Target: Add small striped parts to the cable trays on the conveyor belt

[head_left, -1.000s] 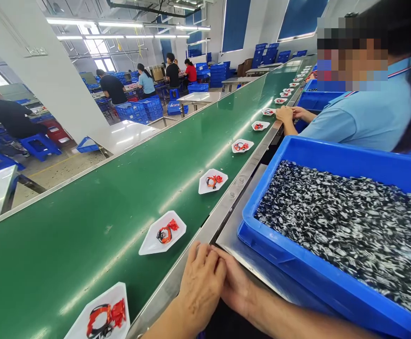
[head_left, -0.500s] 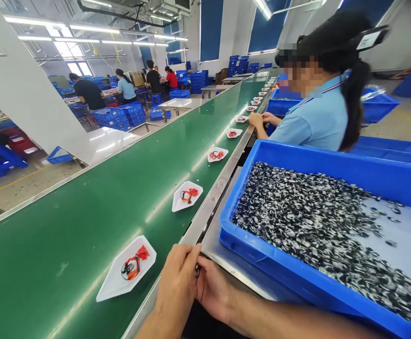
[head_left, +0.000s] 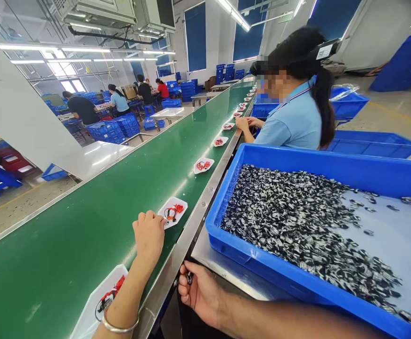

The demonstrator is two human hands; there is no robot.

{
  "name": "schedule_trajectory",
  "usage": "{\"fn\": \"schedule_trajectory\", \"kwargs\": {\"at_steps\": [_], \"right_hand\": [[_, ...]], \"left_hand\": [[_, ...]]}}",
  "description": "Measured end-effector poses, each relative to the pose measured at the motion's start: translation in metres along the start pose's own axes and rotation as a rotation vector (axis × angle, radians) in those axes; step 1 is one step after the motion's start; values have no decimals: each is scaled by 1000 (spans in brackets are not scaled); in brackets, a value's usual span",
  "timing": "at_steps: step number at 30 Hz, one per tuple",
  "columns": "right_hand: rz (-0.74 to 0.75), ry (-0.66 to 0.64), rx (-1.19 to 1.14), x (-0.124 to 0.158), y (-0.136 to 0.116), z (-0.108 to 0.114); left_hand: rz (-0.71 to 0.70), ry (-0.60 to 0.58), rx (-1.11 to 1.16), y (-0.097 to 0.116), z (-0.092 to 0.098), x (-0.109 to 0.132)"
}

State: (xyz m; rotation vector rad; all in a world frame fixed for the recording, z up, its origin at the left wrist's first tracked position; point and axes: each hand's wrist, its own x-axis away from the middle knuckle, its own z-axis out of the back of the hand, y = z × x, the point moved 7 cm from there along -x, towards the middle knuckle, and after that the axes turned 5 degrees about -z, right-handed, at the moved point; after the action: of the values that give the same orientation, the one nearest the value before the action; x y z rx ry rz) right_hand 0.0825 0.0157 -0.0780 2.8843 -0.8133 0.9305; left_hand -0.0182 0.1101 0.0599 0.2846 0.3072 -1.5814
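Note:
My left hand [head_left: 149, 239], with a bracelet at its wrist, reaches over the green conveyor belt [head_left: 95, 221]. Its curled fingertips are at the near left edge of a white tray [head_left: 175, 223] holding an orange-red and black cord bundle [head_left: 172, 213]. Something small and dark shows by the fingertips, too small to make out. My right hand [head_left: 201, 292] is closed around small black pieces [head_left: 189, 278] beside the belt's metal rail [head_left: 177, 254]. Partly behind my left forearm lies another white tray [head_left: 88, 308] with a similar bundle.
A large blue bin [head_left: 279, 263] of small black-and-white pieces [head_left: 290, 221] stands at right on a metal table [head_left: 226, 268]. Further trays [head_left: 203, 165] line the belt. A co-worker [head_left: 290, 113] in light blue sits beyond the bin, hands at the belt's edge.
My hands were together by the rail; my left has moved forward and left to the tray, while my right stays by the rail. The view has shifted, and the trays appear slightly nearer.

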Motion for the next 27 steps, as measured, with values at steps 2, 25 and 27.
{"fn": "schedule_trajectory", "kwargs": {"at_steps": [2, 25, 27], "right_hand": [[14, -6, 9, 0, 0, -1], [38, 123, -118, 1, -2, 9], [45, 93, -73, 0, -3, 10]], "left_hand": [[-2, 15, -19, 2, 1, 5], [-395, 17, 127, 85, -22, 117], [-375, 16, 126, 84, -23, 118]]}}
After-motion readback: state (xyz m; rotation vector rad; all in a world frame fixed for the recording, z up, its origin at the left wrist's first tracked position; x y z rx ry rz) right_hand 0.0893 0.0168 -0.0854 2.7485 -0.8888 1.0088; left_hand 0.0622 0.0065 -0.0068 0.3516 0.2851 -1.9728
